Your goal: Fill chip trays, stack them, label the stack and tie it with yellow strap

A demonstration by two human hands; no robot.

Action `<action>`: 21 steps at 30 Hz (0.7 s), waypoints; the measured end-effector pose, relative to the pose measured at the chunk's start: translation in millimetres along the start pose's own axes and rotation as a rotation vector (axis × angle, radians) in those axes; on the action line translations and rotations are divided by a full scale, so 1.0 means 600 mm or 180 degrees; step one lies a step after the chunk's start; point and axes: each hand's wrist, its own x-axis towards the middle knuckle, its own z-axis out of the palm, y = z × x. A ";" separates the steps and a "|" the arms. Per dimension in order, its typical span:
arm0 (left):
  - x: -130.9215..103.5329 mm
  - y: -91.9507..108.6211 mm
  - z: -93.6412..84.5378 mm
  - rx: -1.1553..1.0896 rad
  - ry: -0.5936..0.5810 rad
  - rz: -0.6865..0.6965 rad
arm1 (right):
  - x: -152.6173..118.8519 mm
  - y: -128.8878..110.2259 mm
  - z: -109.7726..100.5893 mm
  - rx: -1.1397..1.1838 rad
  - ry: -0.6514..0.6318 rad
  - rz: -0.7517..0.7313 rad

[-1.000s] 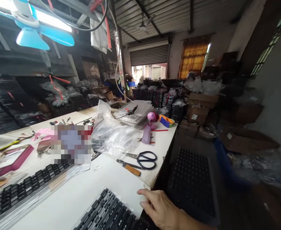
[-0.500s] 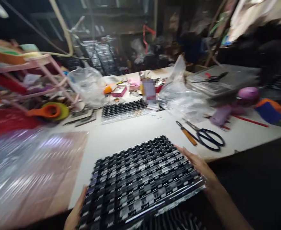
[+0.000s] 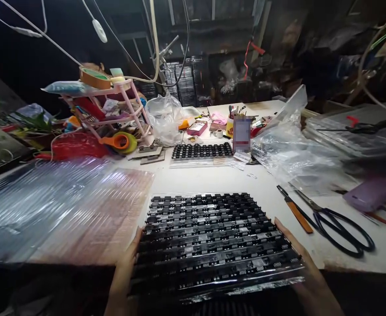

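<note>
Between my two hands is a clear plastic tray (image 3: 265, 284) filled with rows of small black parts (image 3: 206, 237) that have silvery pins. My left hand (image 3: 130, 256) grips its left side, the fingers partly hidden against the edge. On the opposite side my right hand (image 3: 294, 252) holds the right edge, with fingertips showing near the far corner and the rest under or behind the tray. The tray's near edge is over the table's front edge, close to my body. Whether its far edge touches the table I cannot tell.
Large scissors (image 3: 334, 224) and an orange-handled tool (image 3: 298, 213) lie to the right. Clear ribbed plastic sheets (image 3: 81, 210) cover the left. Farther back are another tray of black parts (image 3: 202, 150), a pink rack (image 3: 130, 98), plastic bags (image 3: 298, 149) and a purple object (image 3: 373, 193).
The view has swung left, so the table things appear farther right. The filled tray has turned squarer to me, still between both hands.
</note>
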 end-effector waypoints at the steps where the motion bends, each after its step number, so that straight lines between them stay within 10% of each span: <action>1: 0.004 -0.003 -0.002 -0.0110 -0.0219 -0.0104 | -0.002 0.004 0.003 0.0133 0.0028 0.0088; 12: 0.031 -0.007 -0.024 -0.1100 -0.1859 -0.0497 | 0.022 -0.004 0.020 0.1116 -0.0290 0.0350; 21: 0.049 -0.001 -0.036 -0.0636 -0.1722 -0.0305 | 0.028 -0.037 0.066 0.1340 -0.0682 0.0920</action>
